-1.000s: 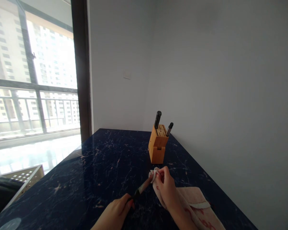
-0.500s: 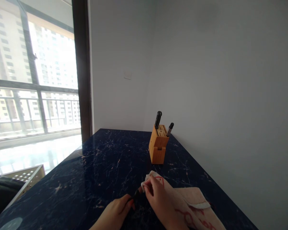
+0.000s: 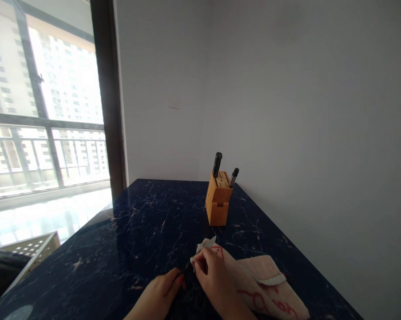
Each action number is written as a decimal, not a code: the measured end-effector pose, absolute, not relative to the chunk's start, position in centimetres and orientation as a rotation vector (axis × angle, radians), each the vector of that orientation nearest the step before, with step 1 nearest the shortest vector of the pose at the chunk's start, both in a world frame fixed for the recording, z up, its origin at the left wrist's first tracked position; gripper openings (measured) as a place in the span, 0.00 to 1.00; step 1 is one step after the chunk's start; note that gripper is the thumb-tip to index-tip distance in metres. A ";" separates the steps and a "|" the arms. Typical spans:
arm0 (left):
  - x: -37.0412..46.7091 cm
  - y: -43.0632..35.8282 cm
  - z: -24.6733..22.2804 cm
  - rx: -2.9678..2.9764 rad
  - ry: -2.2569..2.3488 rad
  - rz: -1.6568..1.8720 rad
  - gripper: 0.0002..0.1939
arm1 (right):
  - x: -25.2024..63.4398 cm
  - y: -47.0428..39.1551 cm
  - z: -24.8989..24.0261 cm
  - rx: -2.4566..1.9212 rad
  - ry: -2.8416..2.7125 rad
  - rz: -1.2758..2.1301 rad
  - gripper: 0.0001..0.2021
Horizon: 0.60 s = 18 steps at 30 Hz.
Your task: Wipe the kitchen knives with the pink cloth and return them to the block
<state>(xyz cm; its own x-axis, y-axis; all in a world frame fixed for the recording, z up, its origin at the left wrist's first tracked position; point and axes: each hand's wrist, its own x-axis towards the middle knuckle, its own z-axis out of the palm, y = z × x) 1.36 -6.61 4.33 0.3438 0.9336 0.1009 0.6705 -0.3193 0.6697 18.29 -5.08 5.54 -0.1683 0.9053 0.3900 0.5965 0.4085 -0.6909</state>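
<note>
Near the front of the dark table, my left hand (image 3: 160, 290) is closed around the black handle of a knife. The knife's blade tip (image 3: 212, 240) pokes out of a pale cloth with red markings (image 3: 258, 284). My right hand (image 3: 212, 274) pinches a fold of that cloth around the blade, just right of the handle. The rest of the cloth lies on the table under and to the right of my right hand. Most of the blade is hidden by cloth and fingers.
A wooden knife block (image 3: 218, 204) stands beyond my hands, holding a black-handled knife (image 3: 217, 164) and another tool with a dark-tipped handle (image 3: 234, 177). The dark marbled table (image 3: 147, 222) borders a wall at right. A perforated pale crate (image 3: 37, 249) is at left, below a window.
The blade tip now shows beyond the cloth, where it was covered before. My right hand and the cloth have shifted slightly left in view. The whole view has shifted a little.
</note>
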 end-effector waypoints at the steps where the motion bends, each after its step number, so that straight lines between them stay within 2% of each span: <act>1: 1.3 -6.6 4.3 2.094 1.392 0.658 0.17 | 18.2 -5.1 5.5 -1.279 -1.867 0.494 0.06; 18: 1.2 -6.4 4.0 2.095 1.378 0.670 0.16 | 18.4 -5.2 6.0 -1.246 -1.860 0.531 0.06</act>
<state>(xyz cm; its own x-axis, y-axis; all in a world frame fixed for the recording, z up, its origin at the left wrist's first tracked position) 1.21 -6.43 4.04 0.3539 0.9287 0.1106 0.6605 -0.3319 0.6734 18.37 -5.16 6.05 -0.1784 0.9017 0.3938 0.5578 0.4224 -0.7144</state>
